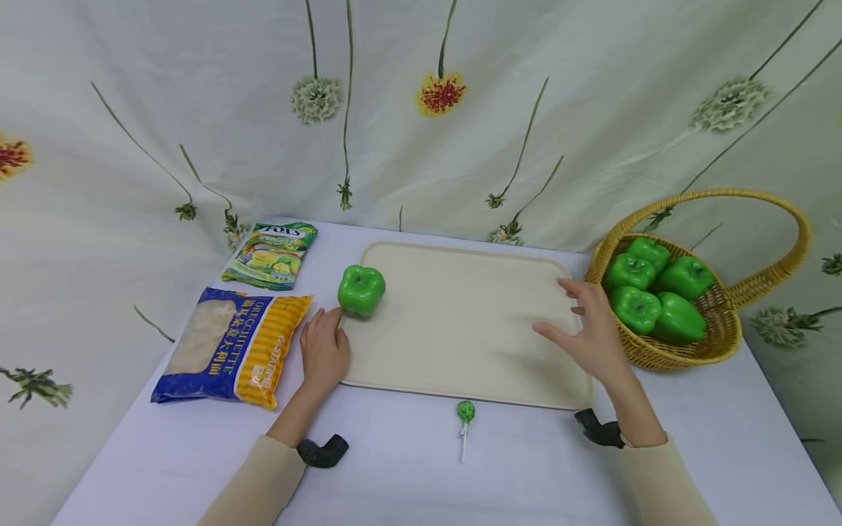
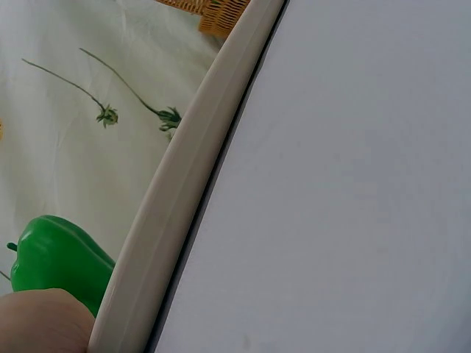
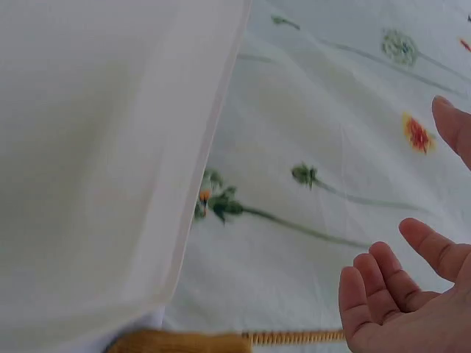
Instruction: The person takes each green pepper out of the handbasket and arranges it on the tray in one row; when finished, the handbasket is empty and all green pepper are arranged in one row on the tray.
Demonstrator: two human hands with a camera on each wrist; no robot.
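A beige rectangular tray [image 1: 454, 329] lies on the table, with a green bell pepper [image 1: 361, 291] at its upper left corner. My left hand [image 1: 325, 352] rests against the tray's left edge, just below the pepper, its fingers loosely bent; their undersides are hidden. In the left wrist view, part of that hand shows beside the pepper [image 2: 59, 257] and the tray rim [image 2: 176, 176]. Above the tray's right side, my right hand [image 1: 592, 332] is held with thumb and fingers spread and nothing between them. The right wrist view shows these spread fingers [image 3: 401, 283] apart from the tray [image 3: 110, 147].
At the right stands a wicker basket [image 1: 723, 343] with a tall handle, holding several green bell peppers [image 1: 636, 310]. A pasta bag [image 1: 230, 347] and a green candy packet [image 1: 271, 256] lie at the left. A green lollipop [image 1: 465, 413] lies before the tray. Floral cloth [image 1: 395, 146] hangs behind.
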